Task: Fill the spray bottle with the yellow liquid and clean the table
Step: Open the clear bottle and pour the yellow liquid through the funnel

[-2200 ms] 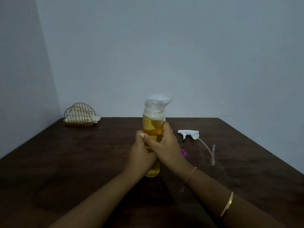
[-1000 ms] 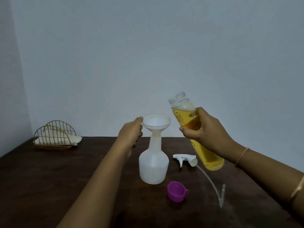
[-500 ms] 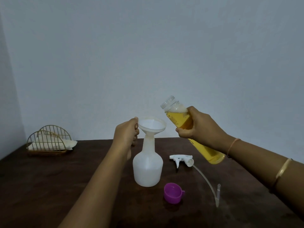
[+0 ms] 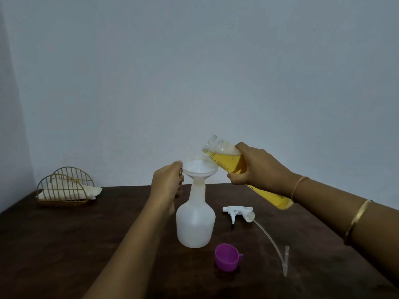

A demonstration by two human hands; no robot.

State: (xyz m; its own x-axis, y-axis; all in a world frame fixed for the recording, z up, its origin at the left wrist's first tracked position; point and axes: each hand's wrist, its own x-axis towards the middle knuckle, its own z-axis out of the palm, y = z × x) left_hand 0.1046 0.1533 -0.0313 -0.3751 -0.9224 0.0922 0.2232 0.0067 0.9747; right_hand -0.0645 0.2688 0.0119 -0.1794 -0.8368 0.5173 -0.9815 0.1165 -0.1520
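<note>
Head view, and from where I stand the pour looks just about to start. The right hand (image 4: 257,167) has fingers and thumb wrapped round the middle of the clear bottle (image 4: 228,162) of yellow liquid. The bottle is tilted, its open mouth above the right side of the white funnel (image 4: 199,169), and no stream shows yet. The left hand (image 4: 167,182) pinches the funnel's left rim with curled fingers, steadying it in the neck of the spray bottle (image 4: 195,225), which stands upright mid-table and looks empty. I'd tip slowly, keep the mouth inside the rim, and let the foam-topped liquid run down the cone wall in a thin stream so the narrow spout doesn't back up. That left-hand hold matters, since the funnel looks top-heavy. The trigger sprayer (image 4: 238,213) with its long dip tube (image 4: 269,240) lies just right of the base and the purple cap (image 4: 226,256) just in front, so a dropped right elbow could knock them. The table (image 4: 64,244) offers more room on the left, where the wire napkin holder (image 4: 64,188) sits well apart by the far left edge.
</note>
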